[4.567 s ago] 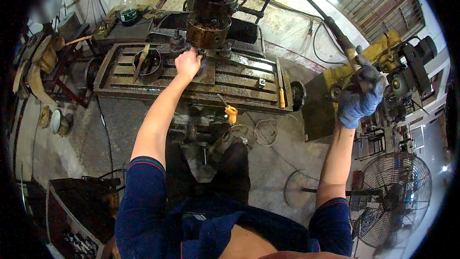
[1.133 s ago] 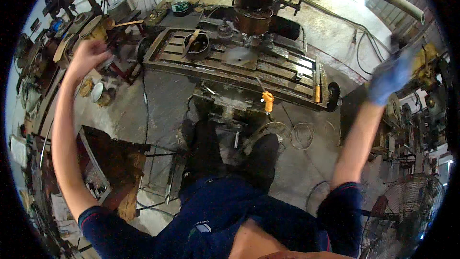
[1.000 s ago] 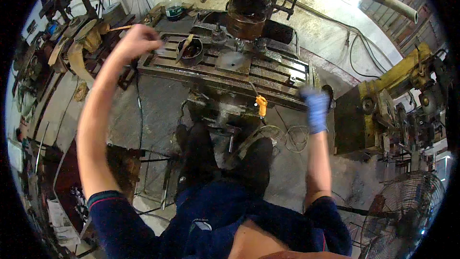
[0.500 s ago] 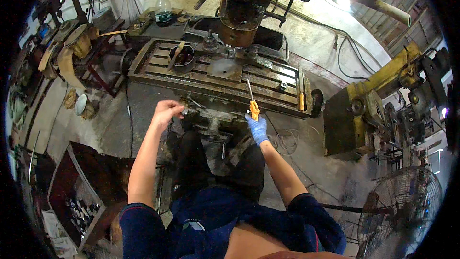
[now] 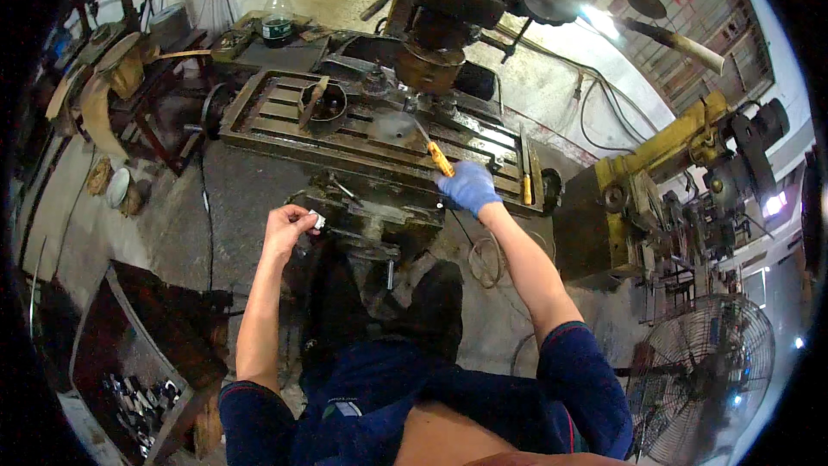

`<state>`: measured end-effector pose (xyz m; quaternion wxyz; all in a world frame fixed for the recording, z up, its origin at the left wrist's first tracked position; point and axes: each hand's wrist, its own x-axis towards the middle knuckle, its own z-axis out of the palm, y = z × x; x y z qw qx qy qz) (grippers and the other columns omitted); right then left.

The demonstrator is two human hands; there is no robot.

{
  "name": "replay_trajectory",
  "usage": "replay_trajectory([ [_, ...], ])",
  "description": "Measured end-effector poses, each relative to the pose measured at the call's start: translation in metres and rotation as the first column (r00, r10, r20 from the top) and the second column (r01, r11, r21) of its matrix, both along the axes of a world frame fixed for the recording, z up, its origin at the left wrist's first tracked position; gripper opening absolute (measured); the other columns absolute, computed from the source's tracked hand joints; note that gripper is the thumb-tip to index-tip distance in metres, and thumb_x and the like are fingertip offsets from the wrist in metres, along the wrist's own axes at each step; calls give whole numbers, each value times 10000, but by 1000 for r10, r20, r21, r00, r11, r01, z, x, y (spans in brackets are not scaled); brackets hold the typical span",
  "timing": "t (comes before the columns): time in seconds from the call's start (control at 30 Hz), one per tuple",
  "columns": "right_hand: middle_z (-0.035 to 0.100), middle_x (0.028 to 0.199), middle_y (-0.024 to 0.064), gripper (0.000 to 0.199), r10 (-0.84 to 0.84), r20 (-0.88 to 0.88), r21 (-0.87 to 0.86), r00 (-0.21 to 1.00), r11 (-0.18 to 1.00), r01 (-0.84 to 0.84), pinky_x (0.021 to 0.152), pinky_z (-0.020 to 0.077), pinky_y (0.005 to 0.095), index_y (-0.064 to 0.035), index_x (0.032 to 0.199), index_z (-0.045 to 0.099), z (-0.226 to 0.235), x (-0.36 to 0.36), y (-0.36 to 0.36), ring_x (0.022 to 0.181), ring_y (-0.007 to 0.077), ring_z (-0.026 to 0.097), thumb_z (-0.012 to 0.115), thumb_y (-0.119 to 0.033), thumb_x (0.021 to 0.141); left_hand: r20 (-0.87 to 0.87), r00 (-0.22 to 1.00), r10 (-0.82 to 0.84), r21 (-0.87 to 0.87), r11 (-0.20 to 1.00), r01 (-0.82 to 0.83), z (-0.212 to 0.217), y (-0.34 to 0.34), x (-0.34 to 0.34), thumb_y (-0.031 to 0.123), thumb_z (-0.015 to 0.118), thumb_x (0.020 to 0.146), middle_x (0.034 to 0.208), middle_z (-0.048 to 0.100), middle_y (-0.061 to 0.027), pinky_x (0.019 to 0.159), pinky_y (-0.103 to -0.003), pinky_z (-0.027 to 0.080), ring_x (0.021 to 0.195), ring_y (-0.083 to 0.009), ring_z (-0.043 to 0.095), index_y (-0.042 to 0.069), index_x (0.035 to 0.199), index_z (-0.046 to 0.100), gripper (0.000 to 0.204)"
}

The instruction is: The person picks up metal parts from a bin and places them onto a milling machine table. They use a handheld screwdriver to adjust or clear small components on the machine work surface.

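Observation:
My gloved right hand [image 5: 473, 188] is closed round a yellow air blow gun [image 5: 441, 159]. Its thin metal nozzle points up and left, toward a flat metal plate [image 5: 395, 127] on the slotted milling machine table [image 5: 345, 142]. My bare left hand [image 5: 287, 229] pinches a small whitish piece [image 5: 317, 220] between thumb and fingers, in front of the machine and left of its knee; the exact kind of piece cannot be made out. Above the plate hangs the machine's spindle head [image 5: 431, 60].
A dark pot [image 5: 326, 108] with a brush in it sits on the table's left part. A yellow-handled file [image 5: 527, 181] lies at its right end. Behind stands a large clear bottle [image 5: 277, 17]. A caged fan [image 5: 699, 371] and a yellow-green machine [image 5: 595, 216] are at the right.
My right hand has moved up and right, tilting the blow gun's nozzle leftward toward the plate. My left hand has shifted slightly down and left, and the whitish piece now shows clearly. The view has turned slightly.

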<state>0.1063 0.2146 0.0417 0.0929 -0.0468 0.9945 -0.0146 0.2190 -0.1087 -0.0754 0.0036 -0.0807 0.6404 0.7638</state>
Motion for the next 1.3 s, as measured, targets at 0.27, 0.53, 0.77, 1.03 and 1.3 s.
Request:
replay_trajectory([
  [0.27,613,923,217,496,-81,-97,-60,992,995,76,776,468,407,-28,876,649,13,-49,-31,894,351,591,531,-484,719,61,998,-9,79,997,4,6,-6,9,31,619,772,747,612,-98,626,-318,522,652,-176,601,-54,798,574,100],
  [0.53,611,711,217,541,216,256,-250,942,956,-151,649,467,412,-1,809,630,19,54,25,717,343,610,575,-528,698,75,990,-117,326,941,87,14,42,-28,44,585,792,820,597,-102,692,-331,528,713,-196,603,-69,864,556,137],
  [0.77,610,603,121,369,230,105,-330,968,926,-185,596,475,317,-39,739,640,29,96,58,673,231,635,602,-406,740,-133,964,-232,-368,914,170,46,101,-113,49,602,760,665,594,-63,600,-292,470,668,-170,611,-24,783,574,82],
  [1.03,657,833,51,290,6,-119,-918,993,381,-112,657,473,236,4,909,642,-52,8,77,755,82,585,710,-203,718,-410,794,-449,-906,303,-296,75,128,-201,99,606,710,935,552,-151,767,-424,426,868,-318,554,65,841,604,135],
  [1.3,644,833,157,445,-193,9,-583,981,796,162,708,478,324,-33,915,650,-101,46,72,781,267,627,635,-428,710,-318,855,-409,-948,125,-292,63,128,-212,180,582,744,866,591,-121,765,-425,410,823,-289,576,108,876,624,156],
])
